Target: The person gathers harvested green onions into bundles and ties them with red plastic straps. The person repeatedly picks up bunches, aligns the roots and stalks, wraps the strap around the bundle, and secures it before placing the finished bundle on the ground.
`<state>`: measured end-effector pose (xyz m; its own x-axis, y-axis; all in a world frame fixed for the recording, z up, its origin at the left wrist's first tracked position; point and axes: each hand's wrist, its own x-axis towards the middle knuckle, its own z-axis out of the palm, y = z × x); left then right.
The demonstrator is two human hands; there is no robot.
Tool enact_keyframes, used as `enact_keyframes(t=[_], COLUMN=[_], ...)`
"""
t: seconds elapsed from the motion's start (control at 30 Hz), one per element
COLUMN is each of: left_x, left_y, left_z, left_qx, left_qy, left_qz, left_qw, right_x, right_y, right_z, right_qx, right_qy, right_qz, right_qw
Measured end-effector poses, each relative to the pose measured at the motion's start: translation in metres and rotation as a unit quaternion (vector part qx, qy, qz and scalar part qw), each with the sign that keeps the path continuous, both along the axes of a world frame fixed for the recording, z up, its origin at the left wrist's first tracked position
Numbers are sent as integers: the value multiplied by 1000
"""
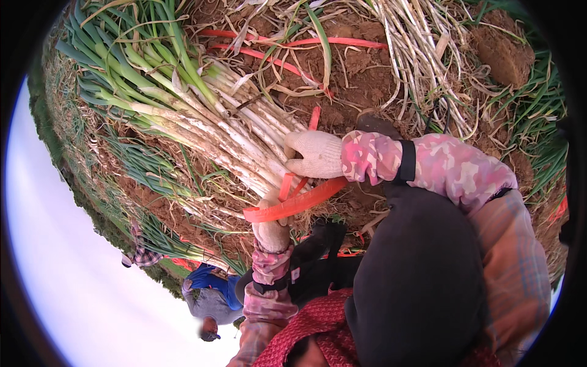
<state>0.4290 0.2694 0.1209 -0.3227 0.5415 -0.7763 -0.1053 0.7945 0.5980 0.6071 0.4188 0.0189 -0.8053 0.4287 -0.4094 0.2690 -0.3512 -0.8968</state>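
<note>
A large bundle of green onions [229, 133], with soil on its white stalks, lies slantwise before me, leaves to the upper left. My right hand [316, 153], in a pale knit glove, presses on the stalks near the root end, its fingers curled and thumb apart. Just below it, my left hand [271, 234], also gloved, is at the lower edge of the bundle, closed around a red plastic tape [298, 204]. This tape curves over the left glove towards my right wrist; part of its path is hidden. A short red tape end [314, 118] sticks up beyond my right hand.
More red tape [284, 64] lies on the brown soil [362, 69]. A pile of pale stalks [417, 55] is at the upper right, beside a big clod [502, 50]. My dark-clad knee [417, 270] rises close by. Two other people [215, 298] [144, 250] are behind at the lower left.
</note>
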Motion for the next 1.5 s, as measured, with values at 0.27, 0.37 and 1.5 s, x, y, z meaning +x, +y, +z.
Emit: enact_keyframes(t=[0.27, 0.37, 1.5], left_x=[6, 12, 22], left_y=[1, 6, 14], left_z=[9, 13, 12], left_qx=[63, 52, 67], left_qy=[-30, -10, -30], left_qz=[50, 6, -8], left_qw=[996, 999, 997], right_x=[3, 5, -28], right_y=[5, 5, -2], right_z=[-9, -14, -29], right_qx=[1, -42, 89], right_qy=[-37, -38, 10], right_qz=[-33, -11, 55], right_qw=[999, 998, 994])
